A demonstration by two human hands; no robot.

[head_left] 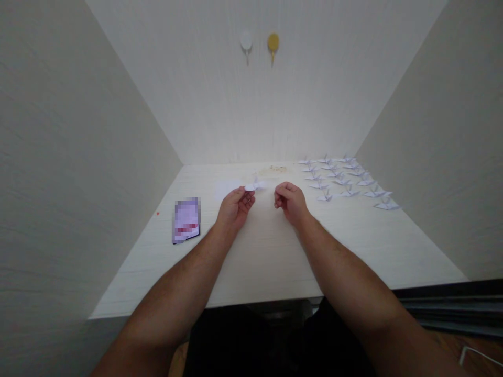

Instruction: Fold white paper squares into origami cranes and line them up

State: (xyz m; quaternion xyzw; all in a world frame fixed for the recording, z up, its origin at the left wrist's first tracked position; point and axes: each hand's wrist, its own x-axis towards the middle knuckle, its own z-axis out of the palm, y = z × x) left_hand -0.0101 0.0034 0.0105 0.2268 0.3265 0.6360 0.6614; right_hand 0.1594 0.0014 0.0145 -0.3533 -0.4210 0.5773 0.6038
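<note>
A small white folded paper crane (257,185) is pinched by one wing between the thumb and fingers of my left hand (237,205), just above the tabletop. To its right, my right hand (290,200) is closed with curled fingers, apart from the crane's body. Whatever those fingers might hold is too small or hidden to make out. Further right stand rows of finished-looking white paper cranes (341,181), several of them, with wings spread.
On the left of the white table (259,262) lies a phone (186,220) with a blurred screen. White paper (226,188) lies behind my left hand. Walls enclose the table at the back and sides; a white hook (246,42) and a yellow hook (273,43) are on the back wall.
</note>
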